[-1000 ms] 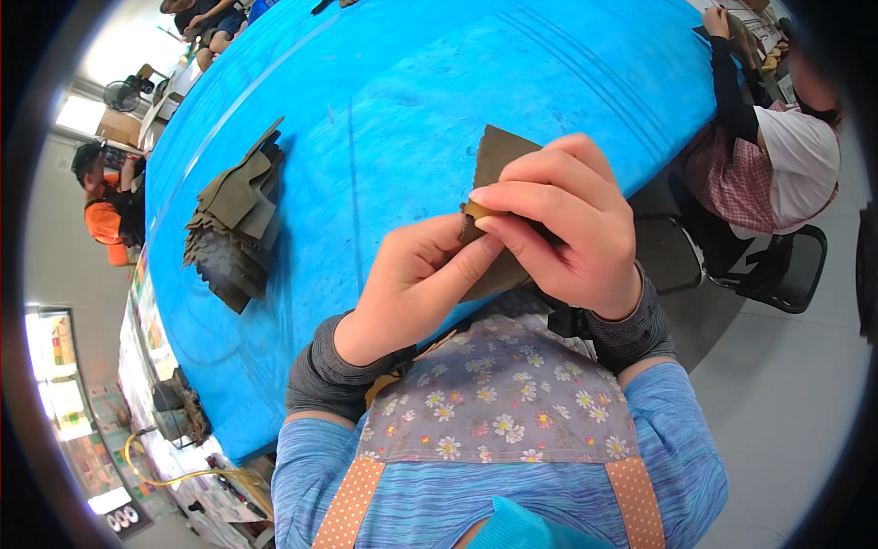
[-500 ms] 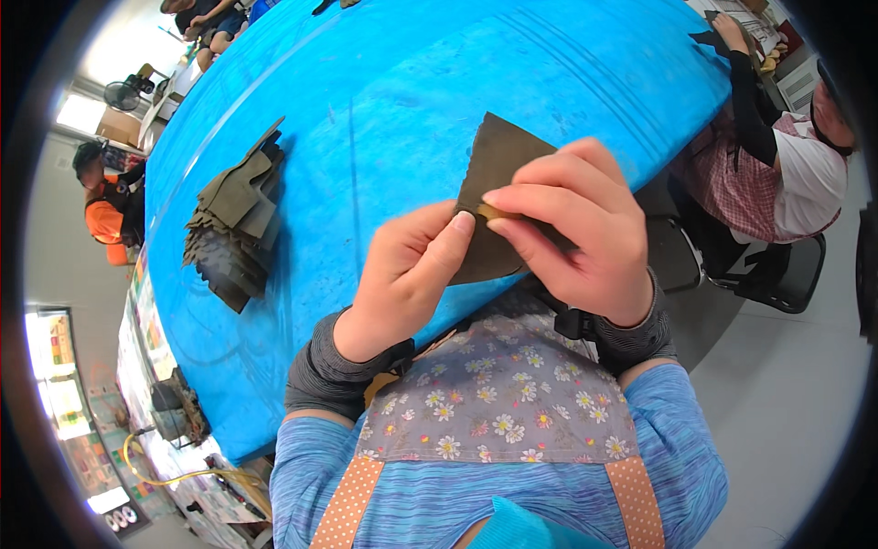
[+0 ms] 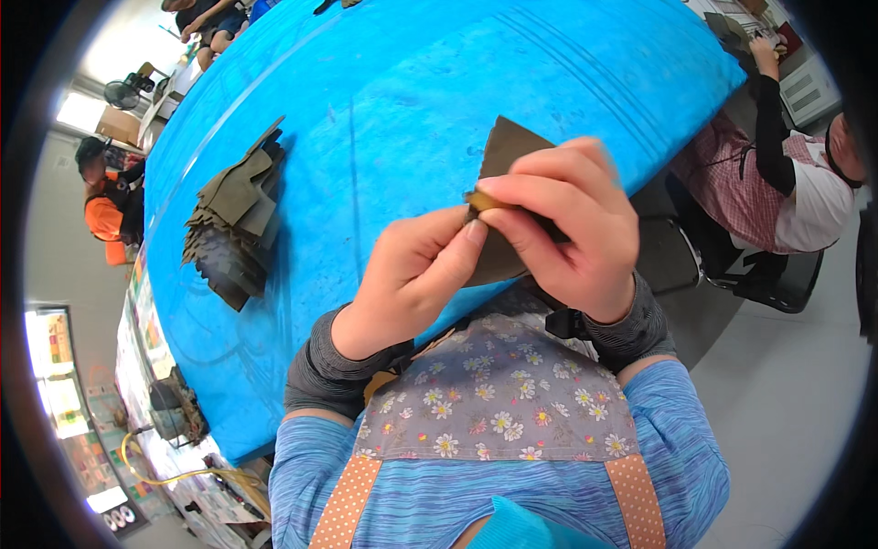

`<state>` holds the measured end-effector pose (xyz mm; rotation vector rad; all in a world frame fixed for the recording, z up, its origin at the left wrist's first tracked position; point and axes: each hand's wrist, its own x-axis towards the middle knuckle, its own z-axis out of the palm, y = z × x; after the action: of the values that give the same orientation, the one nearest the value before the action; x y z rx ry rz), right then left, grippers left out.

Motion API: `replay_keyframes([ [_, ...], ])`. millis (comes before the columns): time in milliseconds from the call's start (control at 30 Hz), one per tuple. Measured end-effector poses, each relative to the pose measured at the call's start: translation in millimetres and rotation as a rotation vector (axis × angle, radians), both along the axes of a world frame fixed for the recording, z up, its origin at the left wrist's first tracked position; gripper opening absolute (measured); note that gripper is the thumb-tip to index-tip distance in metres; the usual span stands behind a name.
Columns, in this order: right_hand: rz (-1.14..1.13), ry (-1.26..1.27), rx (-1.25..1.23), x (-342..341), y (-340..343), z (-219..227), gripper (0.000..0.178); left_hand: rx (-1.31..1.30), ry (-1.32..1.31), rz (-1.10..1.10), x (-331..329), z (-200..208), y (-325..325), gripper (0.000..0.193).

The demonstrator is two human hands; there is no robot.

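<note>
My left hand pinches the left edge of a dark olive-brown flat sheet, thumb on top. The sheet looks like leather or cloth; I cannot tell which. Opposite it, my right hand pinches a small yellowish-brown piece between thumb and fingers, right at the sheet's edge by my left thumb. My right fingers cover part of the sheet and of the small piece, whose kind I cannot make out. Left of my hands, a fanned stack of similar olive-brown sheets lies on the blue-covered table.
A person in a checked apron sits at the table's right side beside a black chair. A person in orange is at the far left, near a fan. A yellow cord runs at lower left.
My right hand has shifted slightly left and up with the small piece, which now stands over the sheet's edge. The sheet has tilted a little. The person at right has reached farther away.
</note>
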<state>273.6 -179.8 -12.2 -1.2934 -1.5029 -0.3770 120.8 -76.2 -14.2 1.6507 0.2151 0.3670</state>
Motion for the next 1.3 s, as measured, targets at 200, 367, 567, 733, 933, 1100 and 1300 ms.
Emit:
replay_keyframes([
  [200,-0.031,0.005,-0.048,2,-15,3,0.026,-0.059,-0.063,0.096,-3,2,2,0.026],
  [367,-0.002,0.005,-0.032,-5,-8,0,0.028,-0.105,-0.07,0.073,-2,1,-2,0.024],
  [567,0.005,0.023,0.005,-8,-3,-3,0.026,0.058,-0.024,0.032,-3,4,1,0.021],
  [733,0.048,0.028,0.036,-7,0,-4,0.024,0.11,-0.055,-0.02,0,-2,-5,0.021],
  [933,-0.035,0.074,0.019,-2,-17,-2,0.024,-0.096,-0.073,0.118,2,1,-12,0.022],
  [1100,-0.005,0.044,-0.025,-6,-16,-4,0.026,-0.031,-0.046,0.073,0,1,-5,0.021],
  [1300,0.013,0.081,0.006,-12,-10,-7,0.025,0.098,0.017,0.005,-3,2,-3,0.018],
])
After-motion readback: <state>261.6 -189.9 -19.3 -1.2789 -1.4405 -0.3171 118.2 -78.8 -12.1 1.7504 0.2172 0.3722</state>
